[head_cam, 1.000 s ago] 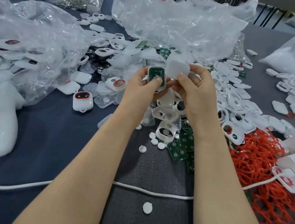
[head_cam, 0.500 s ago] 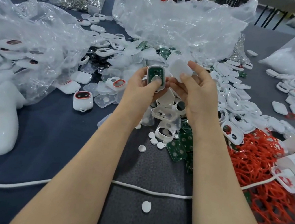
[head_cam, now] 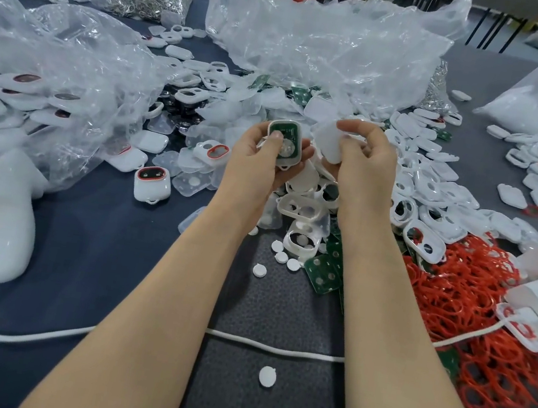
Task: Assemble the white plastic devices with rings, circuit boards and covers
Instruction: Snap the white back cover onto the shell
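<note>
Cover (head_cam: 328, 143) lower now — beside device (head_cam: 284, 143)

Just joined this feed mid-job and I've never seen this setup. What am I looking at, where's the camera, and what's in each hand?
No machine here: a person works with two bare hands. The one view comes from a camera worn on the head, looking forward and down, so both forearms enter from the bottom. The left hand holds a white shell with a green circuit board seated in it. The right hand pinches a white cover beside it, not yet fitted. On the dark table lie loose shells, green boards, a heap of red rings, clear plastic bags, a white cord and, at left, one device that looks finished.
</note>
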